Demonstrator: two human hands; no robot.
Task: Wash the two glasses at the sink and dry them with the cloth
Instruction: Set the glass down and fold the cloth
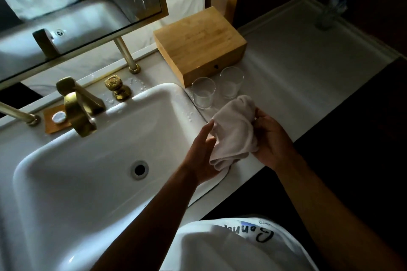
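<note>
Two clear glasses stand upright side by side on the white counter just right of the sink: the left glass (203,93) and the right glass (231,82). Below them a crumpled pale cloth (234,130) is held between both hands above the counter's front edge. My right hand (273,138) grips the cloth from the right. My left hand (203,149) lies against its left side with fingers stretched out. Neither hand touches a glass. The white sink (88,182) has nothing in its basin.
A brass tap (78,105) and a brass knob (117,88) stand behind the basin, with a soap (58,116) on a small tray. A wooden box (198,44) sits behind the glasses. A mirror (77,6) hangs above; a bottle (332,6) stands far right.
</note>
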